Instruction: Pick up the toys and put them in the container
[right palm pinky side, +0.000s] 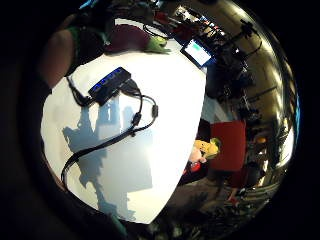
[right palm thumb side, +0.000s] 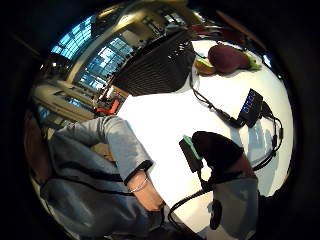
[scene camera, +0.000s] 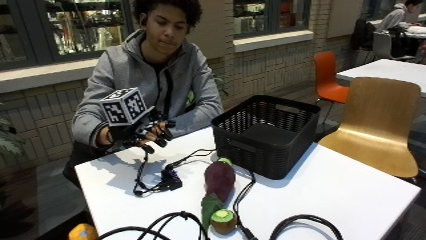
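In the outside view my gloved right hand (scene camera: 143, 132) hovers above the table's near-left part, fingers loosely curled and holding nothing. A purple eggplant toy (scene camera: 219, 179) lies mid-table beside the black mesh basket (scene camera: 266, 132). In front of it lie a green toy (scene camera: 211, 204) and an avocado half (scene camera: 223, 220). An orange-yellow toy (scene camera: 82, 232) sits at the table's corner. The thumb side palm view shows the eggplant (right palm thumb side: 230, 57), the avocado half (right palm thumb side: 202, 66) and the basket (right palm thumb side: 160, 67) far from the glove (right palm thumb side: 217, 150). The eggplant (right palm pinky side: 127, 37) also shows in the little finger side view.
A black hub (scene camera: 170, 180) with cables lies below the hand, between it and the toys; it shows again (right palm pinky side: 110, 85). More black cables (scene camera: 303, 222) loop along the table's front. A wooden chair (scene camera: 379, 125) stands beyond the table. A yellow thing (right palm pinky side: 205, 149) shows past the table edge.
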